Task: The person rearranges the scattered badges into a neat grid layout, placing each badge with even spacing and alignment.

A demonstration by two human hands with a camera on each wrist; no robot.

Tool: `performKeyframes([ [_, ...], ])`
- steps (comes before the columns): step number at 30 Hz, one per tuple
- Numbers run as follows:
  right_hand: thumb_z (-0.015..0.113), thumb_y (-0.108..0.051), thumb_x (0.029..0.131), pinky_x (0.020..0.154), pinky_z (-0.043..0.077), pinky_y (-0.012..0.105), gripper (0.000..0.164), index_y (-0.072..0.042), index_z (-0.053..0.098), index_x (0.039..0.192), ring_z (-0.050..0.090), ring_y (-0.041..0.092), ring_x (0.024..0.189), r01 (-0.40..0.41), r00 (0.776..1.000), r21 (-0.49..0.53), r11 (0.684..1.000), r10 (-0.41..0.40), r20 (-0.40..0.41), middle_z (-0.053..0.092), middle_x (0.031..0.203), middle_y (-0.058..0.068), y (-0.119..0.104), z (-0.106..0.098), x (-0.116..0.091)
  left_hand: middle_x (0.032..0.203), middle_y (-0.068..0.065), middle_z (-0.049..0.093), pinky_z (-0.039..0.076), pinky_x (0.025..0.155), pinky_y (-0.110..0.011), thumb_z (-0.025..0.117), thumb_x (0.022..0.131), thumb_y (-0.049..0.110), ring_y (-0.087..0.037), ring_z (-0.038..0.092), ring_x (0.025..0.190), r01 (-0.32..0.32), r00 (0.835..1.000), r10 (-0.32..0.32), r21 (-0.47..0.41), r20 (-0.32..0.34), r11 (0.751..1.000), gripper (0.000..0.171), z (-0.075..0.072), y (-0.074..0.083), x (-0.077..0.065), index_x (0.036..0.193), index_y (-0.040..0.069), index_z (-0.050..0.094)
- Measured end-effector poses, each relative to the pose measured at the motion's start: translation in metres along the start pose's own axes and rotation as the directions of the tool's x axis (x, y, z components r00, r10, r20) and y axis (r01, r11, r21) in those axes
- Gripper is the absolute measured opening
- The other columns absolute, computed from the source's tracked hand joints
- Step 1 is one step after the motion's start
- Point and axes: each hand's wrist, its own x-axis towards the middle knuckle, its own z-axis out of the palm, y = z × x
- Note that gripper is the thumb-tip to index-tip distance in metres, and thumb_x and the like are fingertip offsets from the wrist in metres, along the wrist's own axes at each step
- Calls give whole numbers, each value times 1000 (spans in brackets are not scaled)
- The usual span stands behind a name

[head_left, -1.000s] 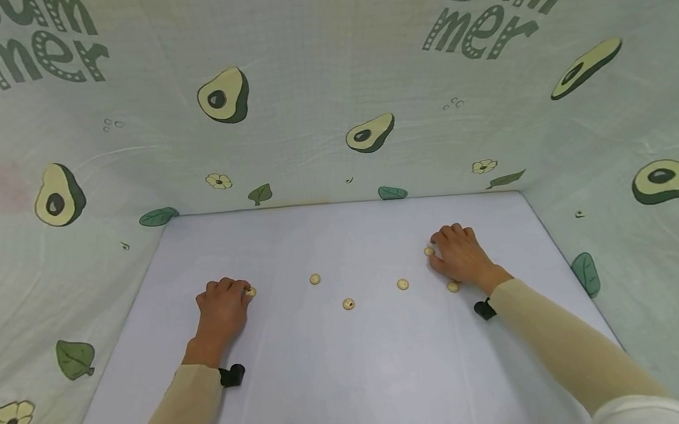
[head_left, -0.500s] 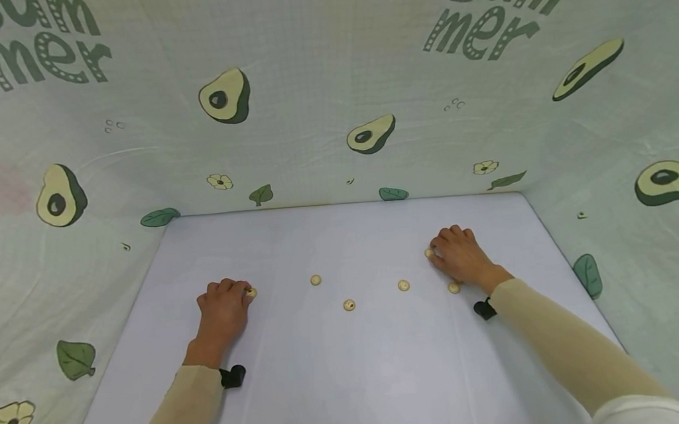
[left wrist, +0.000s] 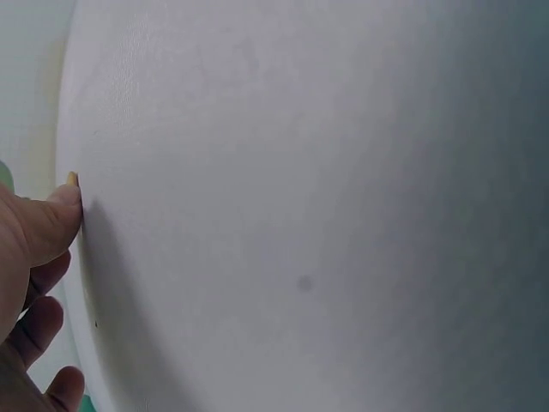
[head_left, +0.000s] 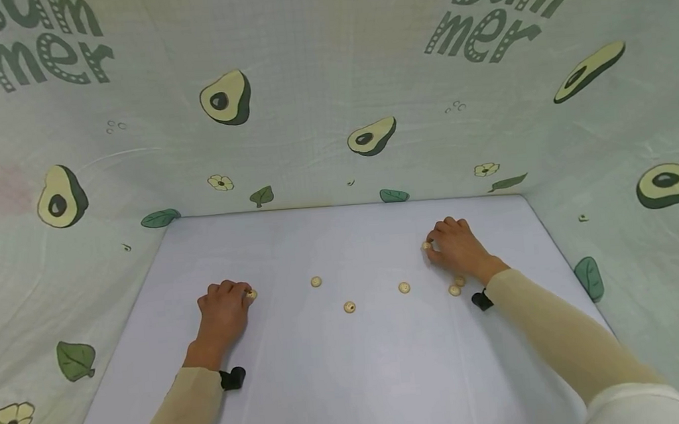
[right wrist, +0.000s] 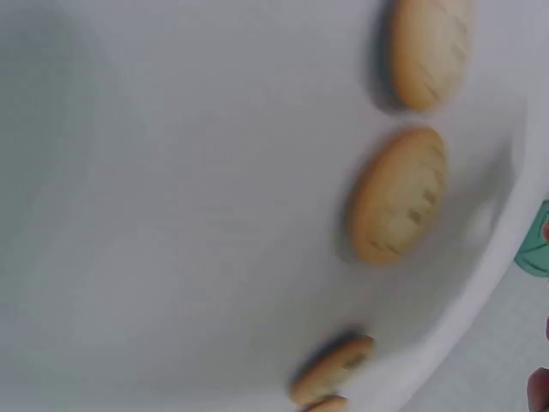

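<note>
Pinching stuff this small is sketchy imo: the left hand (head_left: pixel 223 311) has its fingers gripping a tan disc (head_left: pixel 253 294), the right hand (head_left: pixel 457 246) has its fingers nipping a second disc (head_left: pixel 426 246), and a slack thumb could let either slip. Bigger worry is the right arm's black wrist mount (head_left: pixel 482 300) knocking the pair of discs (head_left: pixel 455 290) near it if it dips. They're round, slightly domed, dark-marked (wood or biscuit, can't tell), on a smooth pale surface (head_left: pixel 305 388), with three loose discs (head_left: pixel 404 287) between the hands.
</note>
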Motion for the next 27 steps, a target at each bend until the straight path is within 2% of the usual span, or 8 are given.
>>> performKeyframes([
  [4, 70, -29, 99, 96, 39, 53, 27, -6, 76, 112, 53, 32, 105, 20, 1000, -32, 999, -21, -9, 69, 114, 12, 4, -6, 19, 126, -22, 64, 38, 95, -68, 68, 103, 18, -49, 50, 122, 10, 1000, -10, -12, 15, 1000, 22, 0, -1, -1, 123, 7, 69],
  [9, 70, -29, 98, 97, 39, 54, 28, -5, 75, 111, 53, 33, 107, 20, 1000, -41, 999, -21, -10, 68, 115, 13, 6, -4, 35, 126, -23, 64, 38, 96, -68, 68, 103, 18, -49, 49, 121, 19, 1000, -18, -20, 15, 1000, 22, 0, -1, -2, 122, 7, 69],
  [14, 70, -30, 98, 99, 40, 55, 29, -4, 75, 112, 53, 34, 108, -1, 1000, -43, 999, 2, 14, 68, 117, 14, 9, 2, 40, 126, -23, 64, 39, 95, -68, 69, 103, 17, -49, 50, 121, 26, 1000, -26, -20, 14, 999, 21, 2, 1, 0, 121, 7, 70],
  [27, 69, -30, 99, 99, 41, 55, 31, -5, 74, 116, 54, 33, 108, 2, 999, -62, 998, 1, 42, 68, 119, 14, 12, 12, 42, 125, -23, 65, 41, 92, -68, 70, 102, 15, -50, 52, 119, 23, 1000, -23, -16, 4, 1000, 20, 2, 3, 0, 120, 6, 70],
])
